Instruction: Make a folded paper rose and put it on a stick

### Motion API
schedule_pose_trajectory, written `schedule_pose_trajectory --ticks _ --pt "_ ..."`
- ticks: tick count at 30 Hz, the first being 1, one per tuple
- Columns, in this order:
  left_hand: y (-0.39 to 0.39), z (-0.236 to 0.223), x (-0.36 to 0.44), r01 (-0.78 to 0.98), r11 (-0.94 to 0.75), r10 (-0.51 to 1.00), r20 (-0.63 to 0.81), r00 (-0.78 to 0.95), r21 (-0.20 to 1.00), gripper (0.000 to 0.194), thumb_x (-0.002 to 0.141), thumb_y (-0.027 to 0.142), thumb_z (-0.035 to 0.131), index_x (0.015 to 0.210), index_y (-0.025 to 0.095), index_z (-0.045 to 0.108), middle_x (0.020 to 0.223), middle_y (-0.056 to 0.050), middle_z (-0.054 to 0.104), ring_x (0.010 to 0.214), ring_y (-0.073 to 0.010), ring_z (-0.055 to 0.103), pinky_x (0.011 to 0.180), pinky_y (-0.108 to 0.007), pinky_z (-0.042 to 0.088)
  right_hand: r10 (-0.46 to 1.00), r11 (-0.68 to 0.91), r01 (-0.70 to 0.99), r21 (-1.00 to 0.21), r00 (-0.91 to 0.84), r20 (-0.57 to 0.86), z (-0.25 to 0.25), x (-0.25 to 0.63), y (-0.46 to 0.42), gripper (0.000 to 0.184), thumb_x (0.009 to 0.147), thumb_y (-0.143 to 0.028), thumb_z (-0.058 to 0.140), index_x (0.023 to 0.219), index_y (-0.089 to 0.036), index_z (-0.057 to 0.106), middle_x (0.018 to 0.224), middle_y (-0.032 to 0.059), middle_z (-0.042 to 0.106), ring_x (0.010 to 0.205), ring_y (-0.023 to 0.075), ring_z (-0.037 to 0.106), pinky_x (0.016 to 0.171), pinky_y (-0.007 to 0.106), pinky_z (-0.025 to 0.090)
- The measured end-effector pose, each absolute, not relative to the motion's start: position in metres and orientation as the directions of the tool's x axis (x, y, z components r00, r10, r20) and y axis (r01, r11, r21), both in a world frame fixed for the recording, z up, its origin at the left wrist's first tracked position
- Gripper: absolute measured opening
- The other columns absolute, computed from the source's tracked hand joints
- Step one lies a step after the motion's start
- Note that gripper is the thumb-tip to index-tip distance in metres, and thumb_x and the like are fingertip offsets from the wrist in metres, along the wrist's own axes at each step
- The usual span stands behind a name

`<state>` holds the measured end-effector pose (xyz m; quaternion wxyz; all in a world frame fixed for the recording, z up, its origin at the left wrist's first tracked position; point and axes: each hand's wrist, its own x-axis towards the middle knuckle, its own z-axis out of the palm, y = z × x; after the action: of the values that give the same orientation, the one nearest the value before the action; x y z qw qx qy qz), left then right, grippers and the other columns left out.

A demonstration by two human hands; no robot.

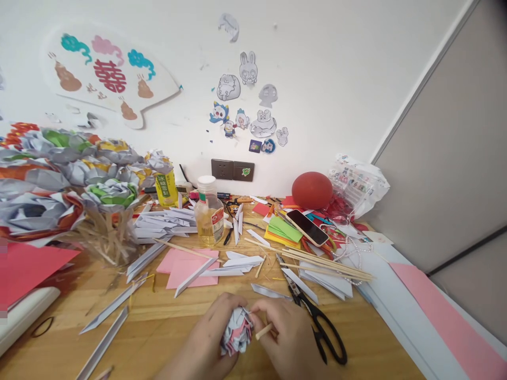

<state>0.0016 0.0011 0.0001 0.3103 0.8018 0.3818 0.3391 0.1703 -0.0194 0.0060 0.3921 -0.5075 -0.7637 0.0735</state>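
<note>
my l hand [212,330] cupped the pink-and-white paper flower [238,331] over the desk [158,327]; r hand [291,333] pinched at its edge w/ a stick [264,331] gripped too. looked mid-shaping, next tweak prob needed light fingers

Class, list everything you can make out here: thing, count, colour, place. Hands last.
small paper flower: one, white-pink, lower centre
short stick: one, tan, beside it
scissors: one, black-handled, lower right
long sticks: several, tan, right
folded strips: many, white, scattered
bottle: one, clear, centre
carton: one, yellow, left-centre
large paper flowers: many, multicoloured, left
phone: one, black-screened, right
balloon-like object: one, red, right
bag: one, whitish, right
cutouts: many, grey and coloured, wall
table: one, brown, below
left hand: one, bare, lower centre
right hand: one, bare, lower centre
</note>
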Motion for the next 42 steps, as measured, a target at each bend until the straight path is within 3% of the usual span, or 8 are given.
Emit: schedule_pose_trajectory --ticks 4,8,11,15,18,28,36,42 --pt "0.001 -0.002 0.0 0.415 -0.533 0.816 0.32 0.481 0.737 0.054 0.061 -0.004 0.045 0.106 0.026 0.047 0.096 -0.002 0.06 0.087 -0.0185 0.06 0.074 -0.027 0.048 0.78 0.509 0.749 -0.425 -0.193 0.595 0.004 0.171 -0.02 0.016 0.09 -0.028 0.045 0.081 -0.021 0.057 0.069 0.0005 0.066 0.06 0.0169 0.06 0.056 0.026 0.037" --pt "0.002 -0.003 0.0 0.396 -0.568 0.794 0.353 0.496 0.721 0.055 0.061 -0.004 0.045 0.106 0.027 0.047 0.096 -0.001 0.06 0.086 -0.0169 0.06 0.074 -0.025 0.048 0.806 0.512 0.719 -0.47 -0.212 0.553 0.007 0.17 -0.021 0.015 0.088 -0.023 0.047 0.077 -0.02 0.057 0.062 -0.001 0.062 0.055 0.0144 0.056 0.053 0.025 0.034" --pt "0.002 -0.003 0.001 0.381 -0.573 0.791 0.37 0.486 0.725 0.056 0.059 -0.005 0.045 0.105 0.027 0.048 0.093 0.0 0.06 0.083 -0.0158 0.061 0.071 -0.023 0.047 0.869 0.454 0.674 -0.583 -0.191 0.457 0.009 0.17 -0.021 0.013 0.084 -0.023 0.049 0.075 -0.02 0.058 0.058 -0.002 0.055 0.052 0.0131 0.05 0.051 0.023 0.032" --pt "0.0 -0.002 0.002 0.382 -0.546 0.806 0.343 0.483 0.745 0.048 0.063 -0.001 0.048 0.103 0.025 0.049 0.093 -0.002 0.06 0.083 -0.0176 0.06 0.072 -0.025 0.047 0.983 0.179 0.463 -0.868 -0.119 0.139 0.015 0.17 -0.017 0.009 0.078 -0.026 0.054 0.072 -0.019 0.056 0.051 -0.0067 0.037 0.044 0.0091 0.035 0.042 0.02 0.026" --pt "-0.001 0.0 0.003 0.391 -0.525 0.822 0.33 0.465 0.757 0.042 0.066 0.003 0.051 0.102 0.024 0.05 0.092 -0.003 0.06 0.082 -0.0184 0.059 0.072 -0.026 0.047 0.991 0.067 0.328 -0.942 -0.134 0.024 0.021 0.172 -0.014 0.013 0.074 -0.03 0.059 0.07 -0.019 0.053 0.05 -0.0087 0.03 0.044 0.0076 0.027 0.04 0.019 0.021" --pt "0.001 0.011 -0.001 0.406 -0.556 0.78 0.287 0.556 0.725 0.047 0.067 -0.003 0.048 0.105 0.025 0.048 0.094 -0.002 0.059 0.086 -0.0169 0.059 0.074 -0.024 0.046 0.979 0.141 0.38 -0.914 -0.188 0.073 0.021 0.176 -0.011 0.006 0.075 -0.023 0.056 0.072 -0.018 0.057 0.056 -0.0055 0.043 0.051 0.0099 0.038 0.048 0.021 0.028" --pt "0.0 0.006 0.0 0.405 -0.555 0.778 0.282 0.561 0.727 0.053 0.062 -0.005 0.045 0.104 0.026 0.047 0.095 -0.001 0.059 0.085 -0.0166 0.059 0.073 -0.024 0.046 0.943 0.321 0.458 -0.829 -0.233 0.236 0.022 0.178 -0.011 0.017 0.079 -0.026 0.055 0.063 -0.019 0.058 0.053 -0.0041 0.047 0.051 0.0109 0.041 0.05 0.022 0.029" --pt "0.002 0.004 -0.001 0.407 -0.565 0.776 0.294 0.558 0.718 0.054 0.062 -0.005 0.045 0.107 0.026 0.046 0.095 -0.001 0.059 0.085 -0.0167 0.059 0.072 -0.024 0.046 0.947 0.321 0.483 -0.815 -0.189 0.26 0.018 0.177 -0.013 0.013 0.079 -0.025 0.056 0.072 -0.019 0.065 0.055 -0.0033 0.054 0.049 0.0105 0.044 0.048 0.021 0.03"
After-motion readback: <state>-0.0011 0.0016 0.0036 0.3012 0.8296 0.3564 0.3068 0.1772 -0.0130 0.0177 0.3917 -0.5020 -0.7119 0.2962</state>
